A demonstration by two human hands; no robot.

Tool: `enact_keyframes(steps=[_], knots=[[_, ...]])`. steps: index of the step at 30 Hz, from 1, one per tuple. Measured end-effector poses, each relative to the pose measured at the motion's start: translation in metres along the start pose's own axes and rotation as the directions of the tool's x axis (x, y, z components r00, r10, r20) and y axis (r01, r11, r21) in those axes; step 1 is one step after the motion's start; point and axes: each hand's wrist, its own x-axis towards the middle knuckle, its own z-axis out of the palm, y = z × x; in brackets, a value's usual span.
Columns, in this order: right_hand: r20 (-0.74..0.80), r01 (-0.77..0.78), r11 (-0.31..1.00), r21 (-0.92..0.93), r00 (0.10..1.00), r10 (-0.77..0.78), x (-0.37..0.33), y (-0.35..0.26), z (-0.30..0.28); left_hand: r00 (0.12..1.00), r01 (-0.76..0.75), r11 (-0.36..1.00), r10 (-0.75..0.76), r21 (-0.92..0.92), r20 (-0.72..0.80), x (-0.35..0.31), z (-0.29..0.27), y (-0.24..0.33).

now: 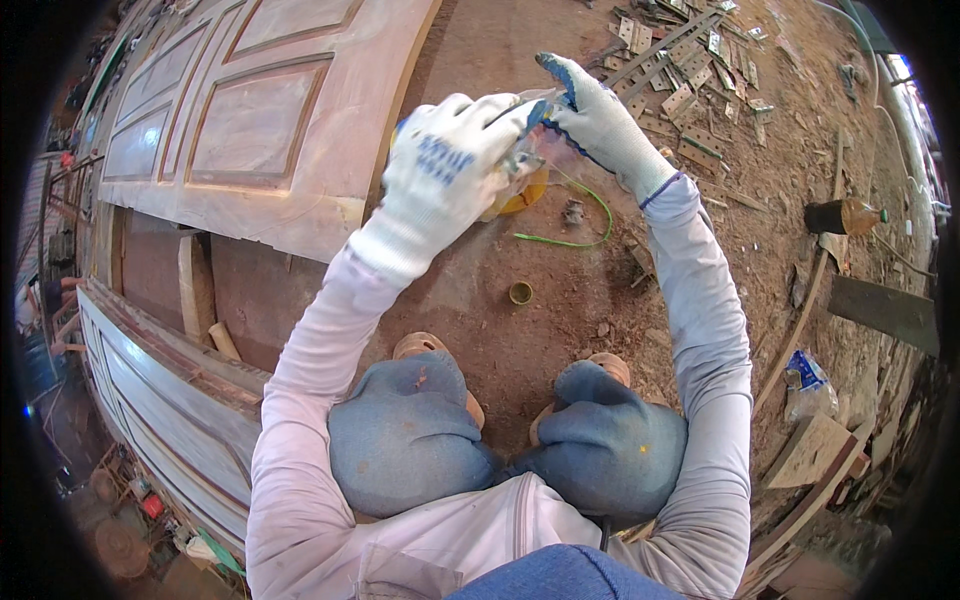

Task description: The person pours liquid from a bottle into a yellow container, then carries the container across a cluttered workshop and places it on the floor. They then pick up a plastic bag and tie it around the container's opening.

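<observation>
In front of me, my left hand (435,170), in a white glove with blue print, is closed on a crinkled clear plastic bag (522,160). Its fingers hide much of the bag. At the bag's upper right edge is my right hand (600,125), gloved in white with a blue palm. One finger of it points up and left, while the others bend in against the plastic. Under the bag shows something rounded and yellow (528,195), partly covered. A thin green strip (608,225) curves over the ground beside it.
A panelled wooden door (340,170) lies raised at the left, with another panelled door (165,385) nearer me. Many metal hinges (690,75) are scattered at the far right. A small round cup (520,293) stands before my feet. A dark bottle (840,217) lies at right.
</observation>
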Motion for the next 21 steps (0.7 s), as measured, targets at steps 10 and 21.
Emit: enact_keyframes(steps=[10, 21], knots=[[0.11, -0.225, 0.906, 0.358, 0.974, 0.198, -0.006, 0.037, 0.013, 0.974, 0.154, 0.987, -0.16, 0.054, 0.158, -0.007, 0.02, 0.003], [-0.105, -0.411, 0.571, -0.711, 0.865, 0.492, -0.055, 0.108, 0.008, 0.956, 0.232, 0.964, -0.251, -0.129, -0.151, -0.044, -0.059, -0.001]])
